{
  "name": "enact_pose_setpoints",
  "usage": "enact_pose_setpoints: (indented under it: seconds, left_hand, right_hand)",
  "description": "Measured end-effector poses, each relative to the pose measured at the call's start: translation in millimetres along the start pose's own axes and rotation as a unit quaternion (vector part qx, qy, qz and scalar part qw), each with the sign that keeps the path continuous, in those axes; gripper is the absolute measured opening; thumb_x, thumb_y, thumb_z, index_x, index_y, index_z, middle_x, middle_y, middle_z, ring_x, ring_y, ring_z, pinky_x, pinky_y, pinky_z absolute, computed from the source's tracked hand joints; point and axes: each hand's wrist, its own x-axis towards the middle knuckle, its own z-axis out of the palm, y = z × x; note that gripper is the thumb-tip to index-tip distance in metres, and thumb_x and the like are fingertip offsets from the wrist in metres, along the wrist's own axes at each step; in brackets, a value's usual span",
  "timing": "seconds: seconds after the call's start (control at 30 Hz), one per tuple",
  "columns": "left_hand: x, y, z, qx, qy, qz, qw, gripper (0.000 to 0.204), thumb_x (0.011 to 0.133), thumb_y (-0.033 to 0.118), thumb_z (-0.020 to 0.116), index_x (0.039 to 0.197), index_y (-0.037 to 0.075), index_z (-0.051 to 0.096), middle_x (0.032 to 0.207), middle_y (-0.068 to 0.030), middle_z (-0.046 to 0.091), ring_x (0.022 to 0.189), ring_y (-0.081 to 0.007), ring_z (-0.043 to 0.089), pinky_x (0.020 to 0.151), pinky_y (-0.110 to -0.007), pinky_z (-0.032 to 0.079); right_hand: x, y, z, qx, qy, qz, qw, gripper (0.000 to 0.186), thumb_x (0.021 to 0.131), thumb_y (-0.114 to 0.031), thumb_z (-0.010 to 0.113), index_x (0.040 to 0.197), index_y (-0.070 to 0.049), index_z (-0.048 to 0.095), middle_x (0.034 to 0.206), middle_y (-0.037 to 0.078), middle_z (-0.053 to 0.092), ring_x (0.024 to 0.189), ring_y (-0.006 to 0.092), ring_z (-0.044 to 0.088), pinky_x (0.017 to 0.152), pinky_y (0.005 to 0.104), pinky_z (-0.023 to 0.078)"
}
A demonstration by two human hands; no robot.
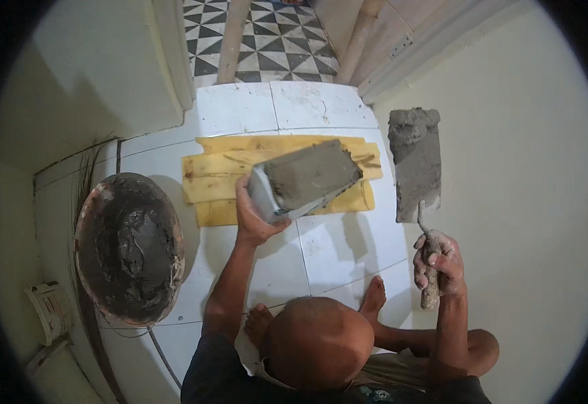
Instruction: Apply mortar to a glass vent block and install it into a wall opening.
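My left hand grips the near left end of a pale, box-shaped block, tilted over the yellow boards. Wet grey mortar coats the block's upper face, rough along its edges. On the right, my right hand is closed round the handle of a trowel. The trowel's long rectangular blade points away from me, apart from the block. Mortar covers the blade, with a thicker lump at its far end. A tub of grey mortar stands on the floor at the left.
Yellow boards lie flat on white floor tiles. Beyond a doorway two poles rise from a black-and-white patterned floor. Thin dark strands and a broom-like tool sit beside the tub. A pale wall borders the right.
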Motion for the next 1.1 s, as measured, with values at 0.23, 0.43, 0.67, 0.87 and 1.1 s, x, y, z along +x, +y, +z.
enact_pose_setpoints:
  seconds: [0.23, 0.43, 0.67, 0.87, 1.1]
  left_hand:
    - [31, 47, 2, -0.039, 0.014, 0.08, 0.996, 0.113, 0.055, 0.034, 0.093, 0.137, -0.001, 0.023, 0.129, -0.0131, 0.038, 0.123, -0.0243, 0.041, 0.107, -0.038, 0.033]
    - [37, 33, 13, 0.031, 0.096, 0.129, 0.987, 0.116, 0.058, 0.042, 0.092, 0.137, -0.003, 0.021, 0.128, -0.0152, 0.037, 0.122, -0.026, 0.041, 0.105, -0.038, 0.034]
    - [18, 3, 44, 0.176, 0.154, 0.149, 0.961, 0.112, 0.057, 0.042, 0.091, 0.135, -0.005, 0.026, 0.12, -0.0187, 0.042, 0.111, -0.0306, 0.048, 0.095, -0.041, 0.042]
    - [5, 2, 49, 0.26, 0.164, 0.157, 0.938, 0.107, 0.058, 0.042, 0.091, 0.133, -0.003, 0.028, 0.117, -0.02, 0.045, 0.106, -0.0341, 0.05, 0.092, -0.046, 0.042]
    - [0, 30, 36, 0.214, 0.068, -0.027, 0.974, 0.117, 0.06, 0.042, 0.091, 0.141, -0.001, 0.019, 0.134, -0.023, 0.035, 0.124, -0.0367, 0.039, 0.105, -0.049, 0.034]
  right_hand:
    - [2, 2, -4, 0.015, 0.027, -0.032, 0.999, 0.041, 0.073, -0.023, 0.068, 0.099, 0.006, 0.054, 0.063, 0.012, 0.055, 0.041, 0.0166, 0.052, 0.038, 0.0269, 0.046]
    - [6, 7, -2, -0.011, 0.027, -0.026, 0.999, 0.041, 0.073, -0.024, 0.067, 0.098, 0.005, 0.054, 0.064, 0.012, 0.055, 0.041, 0.0166, 0.053, 0.04, 0.0272, 0.046]
    - [4, 1, 2, -0.031, -0.007, 0.007, 0.999, 0.045, 0.073, -0.028, 0.067, 0.099, 0.007, 0.054, 0.064, 0.014, 0.058, 0.044, 0.0173, 0.054, 0.043, 0.0274, 0.046]
    - [8, 0, -3, 0.011, -0.065, 0.06, 0.996, 0.04, 0.074, -0.025, 0.068, 0.098, 0.006, 0.056, 0.065, 0.012, 0.057, 0.047, 0.0156, 0.055, 0.047, 0.0266, 0.047]
    - [1, 6, -24, -0.078, -0.124, 0.148, 0.978, 0.026, 0.078, -0.009, 0.066, 0.098, 0.006, 0.06, 0.07, 0.009, 0.06, 0.05, 0.0137, 0.056, 0.049, 0.0263, 0.047]
